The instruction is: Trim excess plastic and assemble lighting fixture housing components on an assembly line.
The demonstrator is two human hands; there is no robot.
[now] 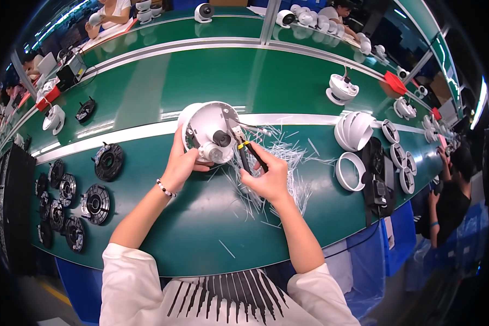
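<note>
My left hand (pixel 182 158) is closed on the left rim of a round white plastic housing (pixel 202 126), tilted so its hollow inside faces me. Within the housing sit a black round part (pixel 221 138) and a small clear-and-white round piece (pixel 211 154). In my right hand (pixel 269 176) is a pair of cutting pliers (pixel 248 154) with black and yellow handles. Their jaws reach the housing's right edge, by some wires (pixel 258 130); whether they grip a wire is too small to tell. Thin cut plastic strips (pixel 285 157) lie heaped behind and below my right hand.
Several black ring-shaped parts (pixel 108 162) lie at the left of the green table (pixel 163 239). White covers (pixel 354 130) and rings (pixel 350 171) stand at the right, beside a black tool pouch (pixel 379 182). Beyond a pale rail, a conveyor (pixel 212 76) carries white units (pixel 342 88). Other people work around.
</note>
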